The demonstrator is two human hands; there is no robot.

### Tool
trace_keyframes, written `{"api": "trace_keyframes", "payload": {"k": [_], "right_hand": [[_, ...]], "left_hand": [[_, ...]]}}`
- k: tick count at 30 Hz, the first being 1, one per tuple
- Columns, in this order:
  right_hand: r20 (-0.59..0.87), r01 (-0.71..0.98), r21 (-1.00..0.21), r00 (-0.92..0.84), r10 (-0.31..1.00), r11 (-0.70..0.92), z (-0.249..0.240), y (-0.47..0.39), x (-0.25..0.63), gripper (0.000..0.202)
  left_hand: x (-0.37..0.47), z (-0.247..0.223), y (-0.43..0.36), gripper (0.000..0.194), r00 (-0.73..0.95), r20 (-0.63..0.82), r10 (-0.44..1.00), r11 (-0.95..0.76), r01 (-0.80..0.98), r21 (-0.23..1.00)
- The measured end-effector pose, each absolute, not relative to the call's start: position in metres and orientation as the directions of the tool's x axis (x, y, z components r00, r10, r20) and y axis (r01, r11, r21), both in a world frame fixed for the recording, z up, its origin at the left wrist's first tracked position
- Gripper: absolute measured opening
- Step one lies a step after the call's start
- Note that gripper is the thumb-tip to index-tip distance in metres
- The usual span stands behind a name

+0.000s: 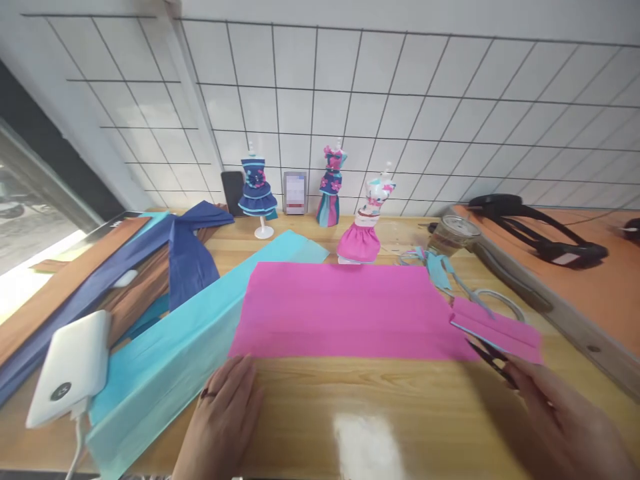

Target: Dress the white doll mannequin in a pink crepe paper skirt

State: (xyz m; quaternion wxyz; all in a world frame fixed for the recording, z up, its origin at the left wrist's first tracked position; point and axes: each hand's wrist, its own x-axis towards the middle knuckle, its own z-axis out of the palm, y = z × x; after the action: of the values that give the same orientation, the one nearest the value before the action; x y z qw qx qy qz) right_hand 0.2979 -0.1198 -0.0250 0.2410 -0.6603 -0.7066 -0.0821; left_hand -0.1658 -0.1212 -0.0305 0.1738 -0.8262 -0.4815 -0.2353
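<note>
A wide pink sheet [345,310], thin like crepe paper or cloth, lies flat on the wooden table [320,413]. Lying flat, my left hand [223,407] rests its fingertips at the sheet's near left corner; a ring shows on one finger. My right hand [555,407] grips dark-bladed scissors [493,362], whose tips are close to the sheet's near right corner. Just beyond them is a smaller pink piece [500,327] with a pale blue strip along its edge. A folded turquoise sheet [190,333] runs slantwise past my left hand, partly beneath the pink sheet.
Behind stand three small dress forms, in a blue dress [257,187], a multicoloured dress [331,190] and a pink skirt [360,243]. A phone [295,193] leans nearby. Left lie a power bank [73,367] and blue strips [193,257]; right, a glass jar [454,233] and black headset-like object [565,250].
</note>
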Motion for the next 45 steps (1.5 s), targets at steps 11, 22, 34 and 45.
{"api": "trace_keyframes", "payload": {"k": [11,22,34,45], "right_hand": [[0.117,0.741,-0.387,-0.551,0.826,0.549,0.011,-0.071,0.116,0.033],[0.119,0.642,-0.013,-0.761,0.638,0.767,0.0,-0.045,0.091,0.033],[0.192,0.605,0.06,-0.788,0.585,0.794,-0.012,-0.043,0.086,0.033],[0.189,0.555,0.158,-0.829,0.527,0.816,-0.021,-0.044,0.081,0.034]], "left_hand": [[-0.136,-0.011,-0.11,0.024,0.385,0.263,0.885,-0.414,0.909,0.06],[-0.12,0.004,-0.091,0.023,0.433,0.027,0.901,-0.425,0.894,-0.145],[-0.128,-0.014,-0.097,0.016,0.346,0.203,0.916,-0.353,0.935,0.002],[-0.127,-0.013,-0.106,0.025,0.284,0.305,0.909,-0.354,0.913,0.205]]}}
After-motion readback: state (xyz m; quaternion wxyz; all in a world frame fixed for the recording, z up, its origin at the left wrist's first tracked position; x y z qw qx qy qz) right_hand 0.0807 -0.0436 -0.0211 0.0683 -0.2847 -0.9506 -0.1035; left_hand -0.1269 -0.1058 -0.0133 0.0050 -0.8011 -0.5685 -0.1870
